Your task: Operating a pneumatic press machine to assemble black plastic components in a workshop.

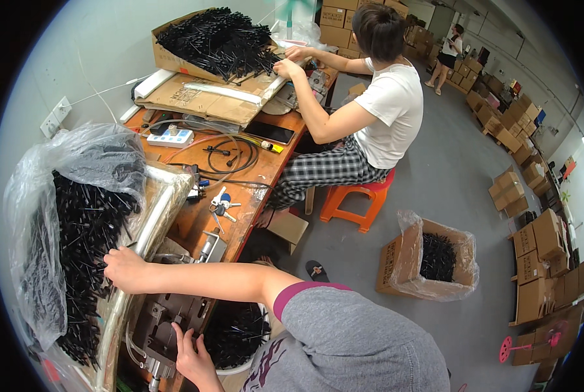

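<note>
My right hand (125,270) reaches across to a heap of thin black plastic rods (86,219), its fingers curled together at the heap's near edge. Whether a rod is pinched in them is hidden. Below it, my left hand (196,358) has its index finger stretched out over a dark metal fixture (169,320) at the bench edge, with the fingertips close to or touching it. I see nothing held in that hand. Clear plastic sheeting (34,261) covers part of the heap. A white bucket (268,326) of similar black pieces stands beneath my right forearm.
Keys (222,204), cables (239,163), a phone (269,132) and a power strip (171,137) lie on the wooden bench (194,225). A co-worker (390,98) sits farther along, hands beside another black heap (213,42). A plastic-lined carton (396,261) stands on the floor.
</note>
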Available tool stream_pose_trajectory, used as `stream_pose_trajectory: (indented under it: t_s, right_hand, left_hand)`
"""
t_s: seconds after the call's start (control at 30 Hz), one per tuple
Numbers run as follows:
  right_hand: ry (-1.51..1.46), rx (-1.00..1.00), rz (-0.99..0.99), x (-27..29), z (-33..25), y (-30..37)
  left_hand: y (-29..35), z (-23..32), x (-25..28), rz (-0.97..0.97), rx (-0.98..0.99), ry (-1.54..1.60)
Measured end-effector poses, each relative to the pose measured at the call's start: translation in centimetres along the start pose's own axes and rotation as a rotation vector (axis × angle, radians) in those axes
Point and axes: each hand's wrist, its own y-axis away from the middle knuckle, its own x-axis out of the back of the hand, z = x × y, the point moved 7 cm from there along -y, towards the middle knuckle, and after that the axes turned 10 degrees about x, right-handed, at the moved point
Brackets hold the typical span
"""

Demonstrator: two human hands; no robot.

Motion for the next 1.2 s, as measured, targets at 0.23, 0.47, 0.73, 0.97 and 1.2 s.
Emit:
stream_pose_trajectory:
  t_s: [0.23, 0.47, 0.73, 0.97, 1.2]
  right_hand:
    - [0.125, 0.064, -0.067, 4.5, 0.7, 0.8]
    - [0.05, 0.166, -0.18, 4.7, 1.1, 0.1]
    - [0.062, 0.285, -0.141, 5.5, 1.5, 0.8]
    - [-0.302, -0.007, 0.182, 9.7, 2.7, 2.8]
    - [-0.971, -0.303, 0.183, 12.7, -4.1, 7.5]
  left_hand:
    - [-0.2, 0.3, 0.5, -0.008, -0.005, 0.036]
    - [-0.1, -0.3, 0.3, -0.005, 0.007, 0.025]
    - [-0.2, -0.1, 0.3, -0.004, -0.011, 0.02]
    - [-0.2, 0.2, 0.2, -0.055, -0.033, 0.079]
    - [0.5, 1.3, 4.6, -0.055, 0.102, 0.395]
